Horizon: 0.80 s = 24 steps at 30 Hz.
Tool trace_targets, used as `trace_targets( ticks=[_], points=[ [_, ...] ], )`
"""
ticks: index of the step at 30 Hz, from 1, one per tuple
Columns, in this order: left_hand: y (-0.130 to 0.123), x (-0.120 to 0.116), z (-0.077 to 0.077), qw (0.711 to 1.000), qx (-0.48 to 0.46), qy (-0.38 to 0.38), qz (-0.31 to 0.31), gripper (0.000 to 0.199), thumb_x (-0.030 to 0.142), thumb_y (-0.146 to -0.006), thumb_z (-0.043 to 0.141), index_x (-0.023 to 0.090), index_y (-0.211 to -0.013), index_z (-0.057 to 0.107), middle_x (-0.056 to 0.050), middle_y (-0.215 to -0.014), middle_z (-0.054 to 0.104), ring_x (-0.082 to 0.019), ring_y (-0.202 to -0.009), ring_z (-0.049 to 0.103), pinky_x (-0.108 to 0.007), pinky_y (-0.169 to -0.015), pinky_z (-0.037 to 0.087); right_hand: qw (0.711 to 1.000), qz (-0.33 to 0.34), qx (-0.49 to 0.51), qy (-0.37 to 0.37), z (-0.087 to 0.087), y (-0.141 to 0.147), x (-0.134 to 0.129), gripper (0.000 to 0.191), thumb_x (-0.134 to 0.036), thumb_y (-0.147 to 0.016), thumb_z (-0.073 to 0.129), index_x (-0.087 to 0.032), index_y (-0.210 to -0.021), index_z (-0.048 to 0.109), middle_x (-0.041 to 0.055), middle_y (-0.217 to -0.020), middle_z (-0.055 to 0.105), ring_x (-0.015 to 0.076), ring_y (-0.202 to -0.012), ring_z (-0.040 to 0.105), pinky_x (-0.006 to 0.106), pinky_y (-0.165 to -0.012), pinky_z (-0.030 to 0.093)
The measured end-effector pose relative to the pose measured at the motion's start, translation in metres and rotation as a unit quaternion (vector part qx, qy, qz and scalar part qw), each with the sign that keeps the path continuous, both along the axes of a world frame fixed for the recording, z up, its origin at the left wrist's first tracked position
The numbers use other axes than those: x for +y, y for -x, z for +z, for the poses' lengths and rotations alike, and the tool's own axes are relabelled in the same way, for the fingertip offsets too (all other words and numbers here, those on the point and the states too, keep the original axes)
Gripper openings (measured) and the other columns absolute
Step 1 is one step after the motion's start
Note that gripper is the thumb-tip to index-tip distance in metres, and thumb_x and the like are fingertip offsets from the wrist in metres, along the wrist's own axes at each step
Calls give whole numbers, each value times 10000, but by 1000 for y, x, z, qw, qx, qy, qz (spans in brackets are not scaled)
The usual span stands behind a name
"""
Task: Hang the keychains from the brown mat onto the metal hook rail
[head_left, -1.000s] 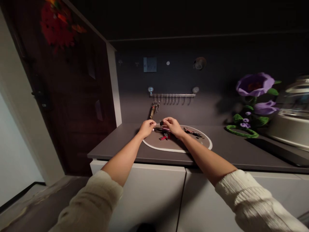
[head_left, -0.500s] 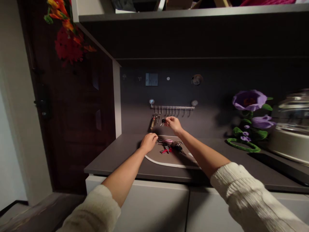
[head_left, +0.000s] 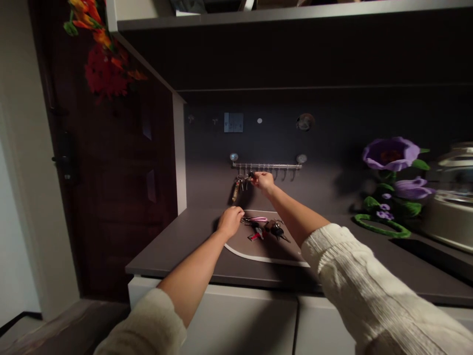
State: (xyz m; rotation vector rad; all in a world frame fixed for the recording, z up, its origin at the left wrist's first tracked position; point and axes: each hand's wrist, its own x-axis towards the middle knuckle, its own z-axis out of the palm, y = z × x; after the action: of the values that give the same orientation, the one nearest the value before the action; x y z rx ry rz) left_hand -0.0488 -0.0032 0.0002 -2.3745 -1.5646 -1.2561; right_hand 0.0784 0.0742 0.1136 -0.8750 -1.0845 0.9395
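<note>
Pinched in the fingers of my right hand (head_left: 263, 181) is a black-headed key (head_left: 252, 175), held up just under the clear hook rail (head_left: 268, 166) on the back wall. Left of it, a bunch of keys with a patterned tag (head_left: 236, 191) hangs from the rail's left hooks. My left hand (head_left: 231, 220) is low over the left side of the brown mat (head_left: 254, 252), fingers curled together; what they hold, if anything, is hidden. Beside it on the mat lie a pink strap (head_left: 257, 219), red keys (head_left: 257, 235) and a dark key bunch (head_left: 276, 230).
Purple artificial flowers (head_left: 391, 154) and a cream appliance (head_left: 454, 207) with a clear top stand on the right of the counter. A dark flat object (head_left: 428, 254) lies before them. Overhead is a shelf (head_left: 281, 15); a dark door (head_left: 148, 236) is at left.
My right hand has risen slightly, bringing the key up from below the hooks to the rail's hooks. My left hand stays by the mat's left side. The view has shifted a little.
</note>
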Motion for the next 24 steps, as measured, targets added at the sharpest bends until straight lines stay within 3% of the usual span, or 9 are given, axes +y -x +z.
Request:
trace_targets(
  ticks=[10,24],
  points=[
    [-1,2,-1,1000,6,11,7,230,229,-830,407,177,-821,631,-56,-853,624,-149,-796,544,-250,-731,387,999,-13,22,32,1,6,14,130,-85,-764,468,-124,-654,528,-4,-519,543,57,-440,501,181,-445,456],
    [0,6,-3,1000,-3,12,7,230,232,-828,412,180,-825,636,-60,-843,625,-152,-805,544,-254,-742,387,999,2,11,41,-10,3,10,127,-87,-761,486,-123,-648,530,1,-517,552,56,-449,504,170,-450,458]
  ],
)
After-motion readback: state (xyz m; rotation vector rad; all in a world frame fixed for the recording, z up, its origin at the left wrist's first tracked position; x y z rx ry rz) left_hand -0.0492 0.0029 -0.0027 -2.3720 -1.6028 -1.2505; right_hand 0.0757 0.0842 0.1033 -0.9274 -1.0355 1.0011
